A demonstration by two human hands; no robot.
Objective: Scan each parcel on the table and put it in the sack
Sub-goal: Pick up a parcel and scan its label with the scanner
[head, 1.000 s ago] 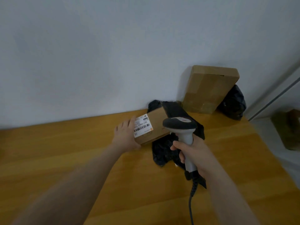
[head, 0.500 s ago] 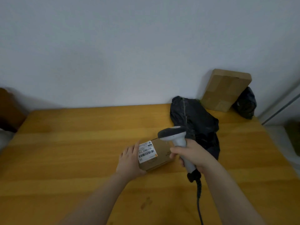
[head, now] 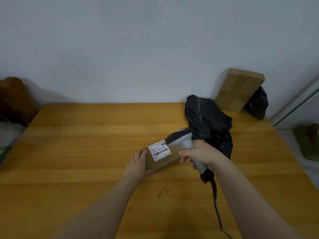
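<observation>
Head view: small parcel lies on table, centre frame, label up. Left end steadied by left hand, fingers fairly straight. Scanner handle gripped by right hand, nose just above label. Parcel best held flat, beam squared across barcode.

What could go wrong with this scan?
The scanner hovers almost on the label, at its corner, perhaps too close to read.
The left hand touches only one end of the small box; a scanner nudge could turn it.
The cable trails across the table toward the person and could snag.
</observation>
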